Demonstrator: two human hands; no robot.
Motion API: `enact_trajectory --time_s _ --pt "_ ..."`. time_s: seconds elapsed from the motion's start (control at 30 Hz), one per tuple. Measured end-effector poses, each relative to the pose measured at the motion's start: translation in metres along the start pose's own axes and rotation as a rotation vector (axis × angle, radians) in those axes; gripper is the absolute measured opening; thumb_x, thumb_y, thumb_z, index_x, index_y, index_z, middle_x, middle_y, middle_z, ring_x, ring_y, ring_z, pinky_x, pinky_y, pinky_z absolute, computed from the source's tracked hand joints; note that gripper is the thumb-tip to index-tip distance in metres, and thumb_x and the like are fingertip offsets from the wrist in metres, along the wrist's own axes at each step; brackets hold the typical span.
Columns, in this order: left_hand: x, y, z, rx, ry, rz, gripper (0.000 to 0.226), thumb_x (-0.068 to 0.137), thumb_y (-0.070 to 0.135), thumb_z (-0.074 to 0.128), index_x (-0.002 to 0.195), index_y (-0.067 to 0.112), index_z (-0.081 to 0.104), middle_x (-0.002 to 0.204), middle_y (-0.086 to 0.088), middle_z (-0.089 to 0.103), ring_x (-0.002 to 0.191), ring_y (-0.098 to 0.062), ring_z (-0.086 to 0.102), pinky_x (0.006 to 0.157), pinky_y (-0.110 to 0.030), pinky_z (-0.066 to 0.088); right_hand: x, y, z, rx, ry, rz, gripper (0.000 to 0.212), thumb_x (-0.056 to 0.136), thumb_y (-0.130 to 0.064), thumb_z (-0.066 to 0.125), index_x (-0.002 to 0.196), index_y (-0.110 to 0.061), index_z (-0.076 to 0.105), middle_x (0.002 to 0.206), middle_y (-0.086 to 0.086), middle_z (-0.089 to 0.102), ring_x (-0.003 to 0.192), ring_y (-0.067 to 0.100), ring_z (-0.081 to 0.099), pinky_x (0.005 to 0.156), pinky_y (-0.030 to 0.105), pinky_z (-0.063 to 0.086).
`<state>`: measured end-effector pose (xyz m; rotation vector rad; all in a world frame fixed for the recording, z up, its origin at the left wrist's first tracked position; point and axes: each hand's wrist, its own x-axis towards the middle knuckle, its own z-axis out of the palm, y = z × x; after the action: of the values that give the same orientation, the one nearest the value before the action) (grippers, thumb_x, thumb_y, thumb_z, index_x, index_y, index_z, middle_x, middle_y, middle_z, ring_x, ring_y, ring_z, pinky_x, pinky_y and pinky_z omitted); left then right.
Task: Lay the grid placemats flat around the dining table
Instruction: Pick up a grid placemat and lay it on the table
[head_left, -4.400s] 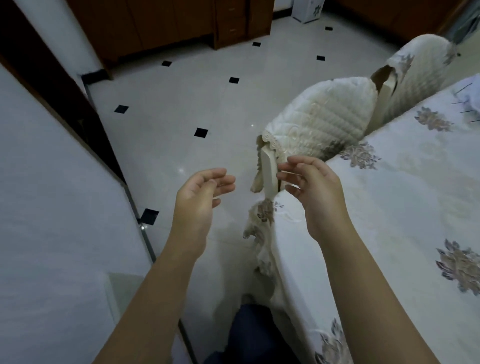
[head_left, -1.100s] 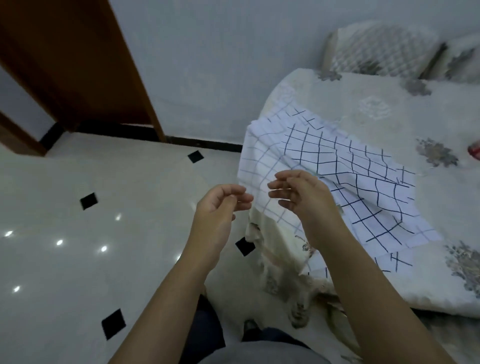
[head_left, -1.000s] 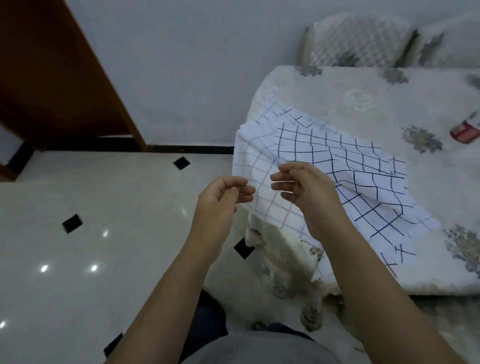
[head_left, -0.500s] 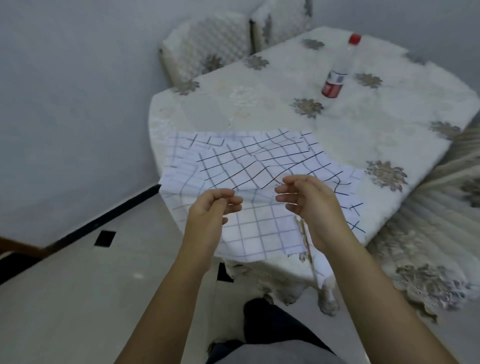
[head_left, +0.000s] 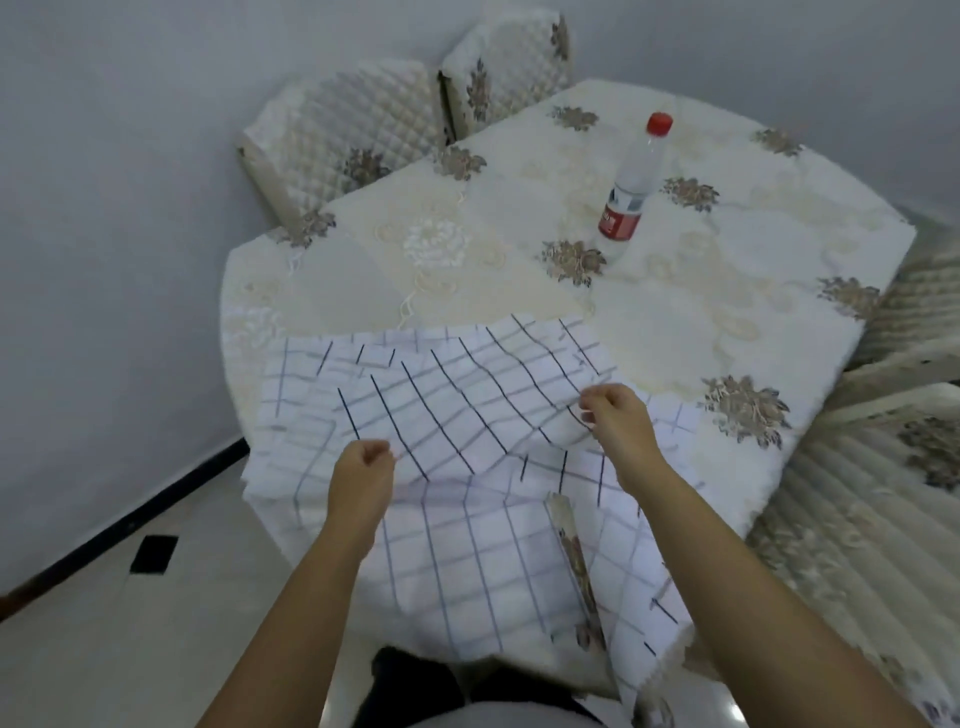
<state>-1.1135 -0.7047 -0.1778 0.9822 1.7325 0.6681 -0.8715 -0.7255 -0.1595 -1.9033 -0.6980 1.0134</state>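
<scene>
White grid placemat (head_left: 467, 415) lies rumpled at the bench (head_left: 701, 322) edge. My left grip (head_left: 362, 470) and right grip (head_left: 618, 421) each pinch its cloth; a bottle (head_left: 631, 192) stands well beyond

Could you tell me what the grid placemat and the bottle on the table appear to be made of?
The grid placemat looks like thin matte cloth: it ripples and drapes over the table edge. The bottle seems clear, glossy plastic: its body is see-through.

Rumpled grid placemats (head_left: 467, 415) overhanging table edge (head_left: 675, 312)
</scene>
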Motion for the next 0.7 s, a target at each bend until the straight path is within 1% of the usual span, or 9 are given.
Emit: enact_trajectory --time_s 0.1,0.2,0.33,0.4,0.47,0.53,0.6,0.67,0.7 --pt "0.027 0.004 -0.004 0.072 0.03 -0.023 0.027 0.091 0.009 0.042 0.116 0.009 0.052 0.092 -0.007 0.057 0.067 -0.015 0.048 0.056 -0.025 0.037 0.02 -0.003 0.005 -0.146 0.068 -0.039 0.021 0.094 -0.015 0.041 0.111 -0.012 0.054 0.1 0.002 0.054 0.089 0.019 0.05 0.071 0.027 0.037" --pt "0.043 0.002 -0.003 0.144 0.016 -0.085 0.03 0.09 0.01 0.044 0.12 0.007 0.049 0.095 -0.011 0.057 0.067 -0.019 0.047 0.06 -0.027 0.038 0.028 0.001 0.015 -0.316 0.047 -0.064 0.031 0.094 -0.015 0.043 0.123 -0.007 0.05 0.121 0.008 0.05 0.101 0.021 0.05 0.081 0.028 0.037" --pt "0.058 -0.008 0.0 0.102 -0.002 -0.199 0.033 0.087 0.009 0.047 0.116 -0.008 0.049 0.072 -0.009 0.05 0.056 -0.017 0.04 0.049 -0.025 0.03 0.041 -0.004 0.019 -0.453 0.05 -0.078 0.035 0.093 -0.017 0.046 0.126 -0.006 0.046 0.13 0.015 0.042 0.117 0.029 0.044 0.092 0.035 0.038" --pt "0.063 -0.008 0.0 0.094 0.024 -0.228 0.029 0.086 0.009 0.049 0.111 -0.006 0.049 0.097 -0.026 0.059 0.066 -0.027 0.051 0.056 -0.027 0.039 0.046 -0.009 0.018 -0.485 0.047 -0.044 0.04 0.093 -0.019 0.047 0.131 -0.005 0.043 0.132 0.017 0.041 0.121 0.031 0.042 0.099 0.038 0.037" --pt "0.07 -0.009 -0.003 0.117 0.064 -0.258 0.046 0.085 0.011 0.052 0.126 -0.009 0.043 0.124 -0.032 0.051 0.099 -0.042 0.056 0.079 -0.043 0.049 0.052 -0.011 0.018 -0.515 0.043 0.003 0.046 0.092 -0.024 0.049 0.134 -0.006 0.04 0.134 0.017 0.041 0.123 0.032 0.041 0.105 0.043 0.035" --pt "0.075 -0.008 -0.005 0.098 0.087 -0.295 0.053 0.083 0.009 0.053 0.129 -0.015 0.039 0.127 -0.036 0.047 0.1 -0.044 0.056 0.089 -0.052 0.046 0.054 -0.011 0.015 -0.524 0.032 0.072 0.049 0.092 -0.029 0.05 0.135 -0.007 0.037 0.135 0.016 0.041 0.122 0.033 0.043 0.106 0.047 0.033" --pt "0.076 -0.007 -0.008 0.015 0.081 -0.314 0.045 0.084 0.005 0.051 0.122 -0.016 0.044 0.098 -0.034 0.057 0.074 -0.036 0.054 0.072 -0.043 0.051 0.055 -0.008 0.012 -0.508 0.02 0.109 0.051 0.091 -0.03 0.051 0.134 -0.006 0.037 0.133 0.017 0.044 0.119 0.032 0.046 0.104 0.046 0.035" --pt "0.076 -0.003 -0.01 -0.073 0.064 -0.363 0.008 0.087 0.003 0.049 0.092 -0.001 0.052 0.062 -0.012 0.042 0.053 -0.022 0.035 0.052 -0.025 0.035 0.053 -0.007 0.01 -0.494 0.049 0.113 0.05 0.09 -0.029 0.052 0.131 -0.004 0.038 0.128 0.016 0.049 0.113 0.031 0.05 0.097 0.04 0.04" --pt "0.079 -0.005 -0.009 -0.102 0.055 -0.39 0.011 0.088 0.002 0.049 0.077 0.004 0.048 0.059 -0.007 0.036 0.052 -0.019 0.03 0.049 -0.023 0.029 0.052 -0.006 0.008 -0.484 0.072 0.106 0.049 0.09 -0.028 0.053 0.13 -0.004 0.039 0.126 0.015 0.05 0.11 0.03 0.051 0.089 0.035 0.042"
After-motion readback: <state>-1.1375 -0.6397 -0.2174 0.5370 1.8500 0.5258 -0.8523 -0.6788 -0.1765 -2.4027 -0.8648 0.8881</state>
